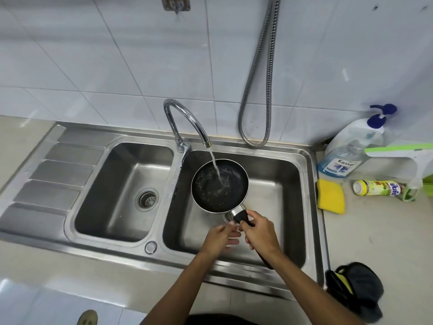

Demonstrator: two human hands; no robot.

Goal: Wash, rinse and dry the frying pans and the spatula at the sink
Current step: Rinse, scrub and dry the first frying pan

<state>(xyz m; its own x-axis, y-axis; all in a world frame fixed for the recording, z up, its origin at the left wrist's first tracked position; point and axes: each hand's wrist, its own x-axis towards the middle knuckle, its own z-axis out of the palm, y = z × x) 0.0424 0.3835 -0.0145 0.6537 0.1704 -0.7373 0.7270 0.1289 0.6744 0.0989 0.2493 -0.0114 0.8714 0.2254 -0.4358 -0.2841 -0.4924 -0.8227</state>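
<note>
Beige counter (375, 231) bears a yellow sponge (331, 196), a toppled bottle (377, 188), a pump bottle (346, 151), perhaps a dark cloth (358, 289).

The left hand (220, 238) and right hand (260, 231) are bare, as are both forearms (182, 285) down to the frame edge. A strip of black cloth garment (222, 321) shows at 6 o'clock.

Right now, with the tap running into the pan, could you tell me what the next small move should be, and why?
Probably tilt the frying pan so the water swirls and spills into the right basin. The right hand grips its handle, the stream from the tap lands inside it, and the left hand is open beside the handle.
</note>
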